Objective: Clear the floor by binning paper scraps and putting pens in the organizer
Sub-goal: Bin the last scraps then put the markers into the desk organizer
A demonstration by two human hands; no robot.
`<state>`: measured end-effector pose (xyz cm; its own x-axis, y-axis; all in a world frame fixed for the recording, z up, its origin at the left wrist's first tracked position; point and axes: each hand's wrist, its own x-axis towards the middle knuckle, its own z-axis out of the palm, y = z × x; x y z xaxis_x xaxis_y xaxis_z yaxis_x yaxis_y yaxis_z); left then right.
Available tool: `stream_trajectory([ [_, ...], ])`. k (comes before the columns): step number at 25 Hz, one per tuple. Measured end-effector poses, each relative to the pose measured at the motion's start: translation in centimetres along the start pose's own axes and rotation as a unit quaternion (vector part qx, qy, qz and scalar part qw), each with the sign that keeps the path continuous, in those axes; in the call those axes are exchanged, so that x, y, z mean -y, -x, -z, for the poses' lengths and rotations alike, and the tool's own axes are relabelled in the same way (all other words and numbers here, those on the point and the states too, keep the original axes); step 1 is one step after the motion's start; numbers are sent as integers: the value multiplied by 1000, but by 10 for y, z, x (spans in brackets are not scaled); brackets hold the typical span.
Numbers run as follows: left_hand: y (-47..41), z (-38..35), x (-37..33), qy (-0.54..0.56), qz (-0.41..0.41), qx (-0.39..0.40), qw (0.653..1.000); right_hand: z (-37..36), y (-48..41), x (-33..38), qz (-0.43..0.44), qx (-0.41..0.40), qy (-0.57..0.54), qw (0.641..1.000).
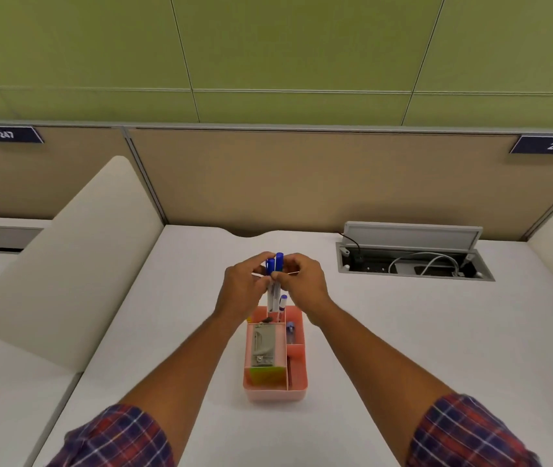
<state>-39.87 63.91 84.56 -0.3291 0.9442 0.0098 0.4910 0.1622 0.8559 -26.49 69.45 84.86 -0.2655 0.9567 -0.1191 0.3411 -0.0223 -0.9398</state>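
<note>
white desk (403,332), open cable tray (413,256), divider (66,264)

A single wide-angle view from a camera worn on the person's head looks forward and steeply down over a white tabletop (403,332). Both forearms enter from the bottom corners and run up to the hands, left hand (243,288) and right hand (305,281), which meet near the centre of the frame, close under the lens. A pink organizer (276,389) sits directly below them, at arm's length. The view faces a tan cubicle partition (302,176) at the far edge of the tabletop, with a green panelled wall (268,55) filling the upper third. Straight lines bow toward the edges. No second view is given.
</note>
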Motion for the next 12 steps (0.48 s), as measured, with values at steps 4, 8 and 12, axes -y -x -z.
stream_trajectory([
  [4,-28,-18,25,6,30,-9,999,-9,-29,-19,-17,1,11,1000],
  [8,-31,-30,48,6,68,3,998,-18,-38,-46,-34,10,35,999],
  [12,-27,-35,61,-24,92,10,995,-27,-31,-77,-56,25,78,995],
])
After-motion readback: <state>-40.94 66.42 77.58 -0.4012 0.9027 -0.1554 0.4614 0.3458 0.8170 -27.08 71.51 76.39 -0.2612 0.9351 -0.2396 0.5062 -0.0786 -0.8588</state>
